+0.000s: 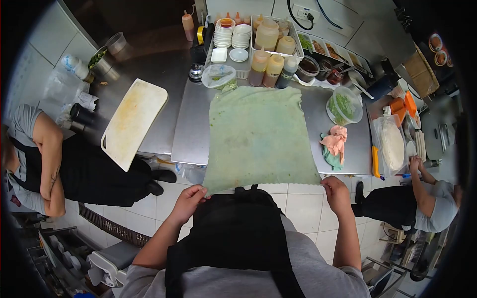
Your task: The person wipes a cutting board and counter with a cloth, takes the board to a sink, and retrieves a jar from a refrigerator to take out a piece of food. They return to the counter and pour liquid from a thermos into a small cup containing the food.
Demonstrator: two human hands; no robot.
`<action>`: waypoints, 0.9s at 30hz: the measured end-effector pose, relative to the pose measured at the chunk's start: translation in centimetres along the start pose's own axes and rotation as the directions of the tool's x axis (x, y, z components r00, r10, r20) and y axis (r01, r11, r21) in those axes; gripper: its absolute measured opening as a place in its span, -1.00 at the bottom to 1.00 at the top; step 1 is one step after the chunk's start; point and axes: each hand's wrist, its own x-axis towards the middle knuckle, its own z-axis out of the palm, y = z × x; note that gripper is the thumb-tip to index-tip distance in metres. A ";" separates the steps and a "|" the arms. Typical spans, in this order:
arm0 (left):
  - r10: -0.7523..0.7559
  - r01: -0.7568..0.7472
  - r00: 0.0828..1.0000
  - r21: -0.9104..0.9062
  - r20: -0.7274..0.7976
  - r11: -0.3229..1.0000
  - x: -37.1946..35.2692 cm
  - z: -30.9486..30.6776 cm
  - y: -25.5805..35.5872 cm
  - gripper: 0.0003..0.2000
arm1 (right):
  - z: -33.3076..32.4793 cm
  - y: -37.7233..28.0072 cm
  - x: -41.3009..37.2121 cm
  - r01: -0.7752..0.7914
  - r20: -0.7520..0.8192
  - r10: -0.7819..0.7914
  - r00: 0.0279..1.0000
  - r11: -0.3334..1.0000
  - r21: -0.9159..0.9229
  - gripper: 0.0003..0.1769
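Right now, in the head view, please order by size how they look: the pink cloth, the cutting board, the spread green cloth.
1. Spread green cloth, clearly largest
2. Cutting board
3. Pink cloth

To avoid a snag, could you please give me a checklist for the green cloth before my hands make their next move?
1. Left hand has a grip on one near corner of the green cloth: ok.
2. Right hand has a grip on the other near corner: ok.
3. Cloth spread out, not bunched up: ok.
4. Cloth free of specks and stains: not ok, green bits and brownish marks show.
5. Far edge free of the squeeze bottles: cannot tell, they stand very close.
6. White cutting board apart from the cloth: ok.
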 end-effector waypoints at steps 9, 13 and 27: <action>-0.063 0.059 0.997 -0.133 -0.032 0.989 -4.1 -0.8 2.5 -0.78 | -5.3 -1.9 -1.2 -0.175 0.288 0.141 0.947 0.980 0.096 -0.88; -0.041 0.035 0.999 -0.237 -0.020 0.971 -3.5 -1.4 4.2 -0.80 | -7.4 -2.5 0.8 -0.282 0.409 0.213 0.887 0.953 0.116 -0.89; 0.537 -0.277 0.758 0.563 -0.370 0.778 20.7 -2.5 11.3 -0.59 | -2.7 3.3 21.4 0.003 -0.131 -0.017 0.991 0.994 -0.109 -0.60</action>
